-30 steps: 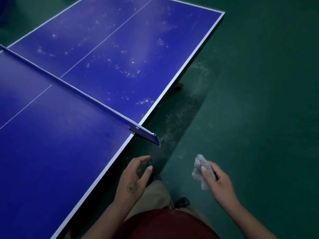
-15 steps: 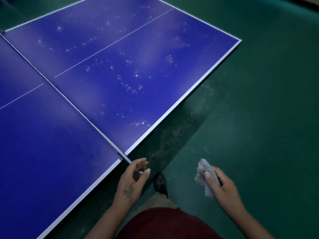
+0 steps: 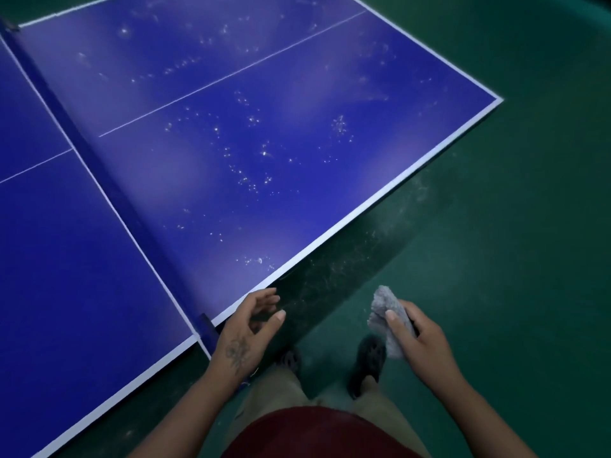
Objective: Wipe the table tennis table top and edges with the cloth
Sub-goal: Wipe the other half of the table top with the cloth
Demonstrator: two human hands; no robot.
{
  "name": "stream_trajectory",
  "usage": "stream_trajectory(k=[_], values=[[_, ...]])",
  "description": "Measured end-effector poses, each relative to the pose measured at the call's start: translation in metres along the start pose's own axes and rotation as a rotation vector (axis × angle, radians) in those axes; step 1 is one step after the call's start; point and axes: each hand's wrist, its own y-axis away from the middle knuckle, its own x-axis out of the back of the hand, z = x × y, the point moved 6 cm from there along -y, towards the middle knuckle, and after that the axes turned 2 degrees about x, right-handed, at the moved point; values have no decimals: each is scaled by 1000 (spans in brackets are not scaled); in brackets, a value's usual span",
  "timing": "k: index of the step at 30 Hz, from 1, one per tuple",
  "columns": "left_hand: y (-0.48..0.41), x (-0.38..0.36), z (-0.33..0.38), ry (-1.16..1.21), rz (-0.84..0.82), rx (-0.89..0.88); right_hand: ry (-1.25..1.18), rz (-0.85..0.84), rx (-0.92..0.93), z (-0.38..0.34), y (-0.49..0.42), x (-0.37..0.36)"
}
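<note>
Tabletop (image 3: 99,259) in blue with white lines fills the left and middle of the view, its white edge running diagonally toward the person. Green floor (image 3: 512,276) takes the right side, with pale dusty marks just beside that edge. A low blue net (image 3: 109,190) crosses the tabletop, and white specks (image 3: 251,180) are scattered over the half to its right. A red shirt (image 3: 324,434) and pale trousers show at the bottom, above two dark shoes (image 3: 368,361) on the floor. Of the hands, the left hand (image 3: 246,328) is empty, fingers loosely curled, at the edge by the net's end. The right hand (image 3: 416,338) grips a crumpled grey cloth (image 3: 385,302), thumb on top, over the floor and apart from the tabletop.
</note>
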Motion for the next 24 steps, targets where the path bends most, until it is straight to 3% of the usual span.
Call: stream_trajectory(k=[9, 24], values=[[17, -54, 27, 123, 356, 94, -18, -307, 87, 3, -82, 28], [46, -120, 34, 217, 663, 220, 96, -822, 230, -39, -155, -41]])
